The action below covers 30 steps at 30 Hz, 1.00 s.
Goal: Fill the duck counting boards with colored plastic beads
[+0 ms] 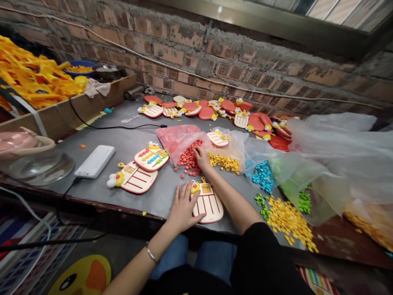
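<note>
My left hand [181,208] lies with outstretched fingers over the left edge of a cream toy board [209,208]. This board has dark red slots and a yellow duck head with bulging eyes at its top. Farther in, my right hand [202,159] reaches to a heap of small red beads [189,159], its fingertips bent together at the heap. Whatever is between those fingertips is hidden. The red beads spill from a pinkish plastic bag [173,137]. On the left, a board filled with coloured beads [152,159] overlaps another slotted board [139,179].
Yellow beads [225,162], blue beads [263,176] and green beads [305,200] spill from plastic bags. Loose yellow pieces [288,221] lie at the right. Several red-backed boards [207,112] line the wall. A white power bank [95,162] with a cable lies left.
</note>
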Available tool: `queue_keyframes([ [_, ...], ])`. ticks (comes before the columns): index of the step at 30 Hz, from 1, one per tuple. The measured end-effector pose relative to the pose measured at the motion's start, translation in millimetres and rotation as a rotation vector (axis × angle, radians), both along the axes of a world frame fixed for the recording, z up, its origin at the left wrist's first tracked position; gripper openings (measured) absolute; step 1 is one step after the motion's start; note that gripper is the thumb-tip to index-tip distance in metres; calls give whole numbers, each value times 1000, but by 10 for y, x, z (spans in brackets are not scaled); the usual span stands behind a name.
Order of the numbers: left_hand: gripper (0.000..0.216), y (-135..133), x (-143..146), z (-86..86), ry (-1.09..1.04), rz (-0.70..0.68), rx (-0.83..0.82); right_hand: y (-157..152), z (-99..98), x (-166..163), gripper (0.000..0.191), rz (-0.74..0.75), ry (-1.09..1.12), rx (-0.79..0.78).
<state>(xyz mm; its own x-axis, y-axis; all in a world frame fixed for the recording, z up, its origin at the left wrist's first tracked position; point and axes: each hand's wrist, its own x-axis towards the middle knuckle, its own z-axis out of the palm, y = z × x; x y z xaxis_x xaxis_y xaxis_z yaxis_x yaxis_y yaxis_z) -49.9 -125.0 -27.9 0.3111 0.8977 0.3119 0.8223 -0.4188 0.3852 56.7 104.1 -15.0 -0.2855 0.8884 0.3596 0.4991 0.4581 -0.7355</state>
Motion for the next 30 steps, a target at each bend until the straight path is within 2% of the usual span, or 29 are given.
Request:
queue_keyframes([
  [4,81,-12,-30,-28,-30,-31,-13,-256,0,357,28,-11,195,-79],
  [7,87,-11,-45,-34,-31,-54,-27,-511,-66,635,32,1,255,-186],
  [10,90,-5,-40,-28,-36,-78,-38,-683,-132,794,36,20,300,-343],
  [12,92,-4,-36,-16,-39,-98,-45,-746,-127,842,36,24,322,-384],
  [16,95,-8,-34,26,-20,-126,-69,-874,7,944,29,-11,347,-285],
  [22,95,-23,-18,73,4,-157,-97,-1258,147,1241,25,13,415,-384],
  [27,98,-45,2,67,4,-137,-95,-1531,179,1374,24,-23,183,-230],
  [30,98,-53,4,53,30,-137,-84,-1601,206,1345,20,54,-38,-115],
])
